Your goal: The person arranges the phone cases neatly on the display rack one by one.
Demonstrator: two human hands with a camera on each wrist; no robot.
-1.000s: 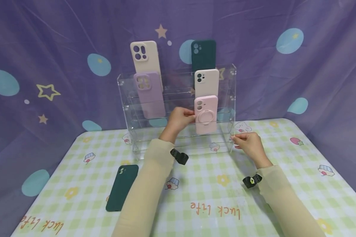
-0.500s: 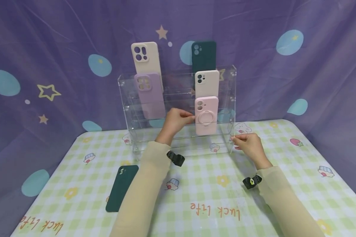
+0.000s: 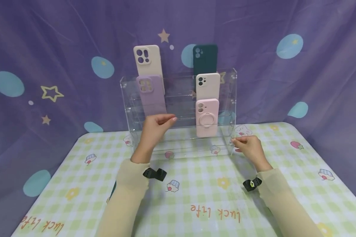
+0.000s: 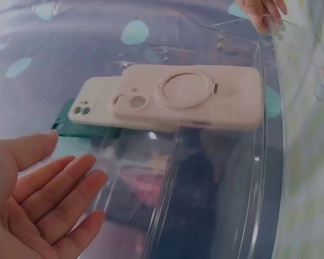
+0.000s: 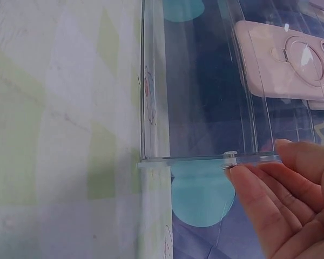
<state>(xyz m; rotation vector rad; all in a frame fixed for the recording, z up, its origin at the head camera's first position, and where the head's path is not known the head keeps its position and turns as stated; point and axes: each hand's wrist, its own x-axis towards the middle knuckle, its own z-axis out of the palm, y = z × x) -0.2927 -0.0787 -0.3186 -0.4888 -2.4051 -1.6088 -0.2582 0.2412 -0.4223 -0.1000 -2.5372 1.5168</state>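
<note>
My left hand (image 3: 155, 130), holding nothing, is in front of the clear acrylic display stand (image 3: 178, 144), overlapping the foot of the purple phone case (image 3: 153, 95). Its fingers are loosely spread in the left wrist view, apart from the pink phone case (image 4: 227, 102). That pink case, with a ring on its back, leans in the stand's lowest occupied tier at right. Behind it rise a white phone case (image 3: 207, 87) and a dark green phone case (image 3: 205, 59). My right hand (image 3: 250, 148) pinches the stand's right side panel between thumb and fingers, close to a small fastener (image 5: 230, 158).
A cream phone case (image 3: 148, 61) stands behind the purple one. Another green phone case (image 3: 113, 188) lies on the table, mostly hidden by my left sleeve. The checked tablecloth (image 3: 201, 184) covers the table, and a purple curtain (image 3: 255, 82) hangs behind the stand.
My left hand has come away from the pink phone case and moved left and toward me. Its sleeve now covers most of the green case on the table. My right hand stays on the stand.
</note>
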